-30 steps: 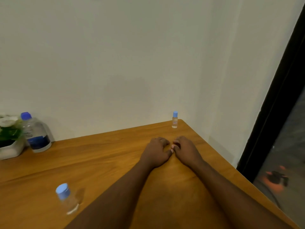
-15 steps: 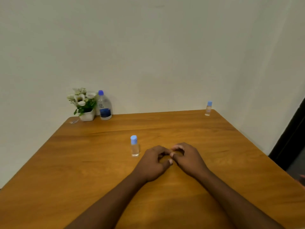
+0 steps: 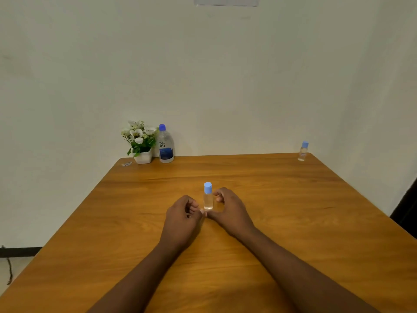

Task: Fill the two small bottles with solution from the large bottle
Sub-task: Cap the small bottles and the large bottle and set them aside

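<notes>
A small clear bottle [image 3: 208, 199] with a light blue cap stands upright mid-table. My right hand [image 3: 228, 211] curves loosely around its right side, fingertips beside its body and thumb in front of its base; a gap shows between bottle and palm. My left hand [image 3: 182, 219] rests just left of it with fingers curled and nothing in it, its thumb touching the right thumb. A second small bottle [image 3: 303, 151] stands at the table's far right corner. The large bottle [image 3: 165, 144], with a blue cap and blue label, stands at the far left by the wall.
A white pot of white flowers [image 3: 141, 142] sits directly left of the large bottle. A small flat wrapper [image 3: 126, 164] lies at the far left corner. The wooden table [image 3: 293, 222] meets the wall at the back; a dark door frame [image 3: 406, 206] is on the right.
The view swung left and back, bringing the whole table into sight. Both hands slid left to the near small bottle, and the right hand has opened around it.
</notes>
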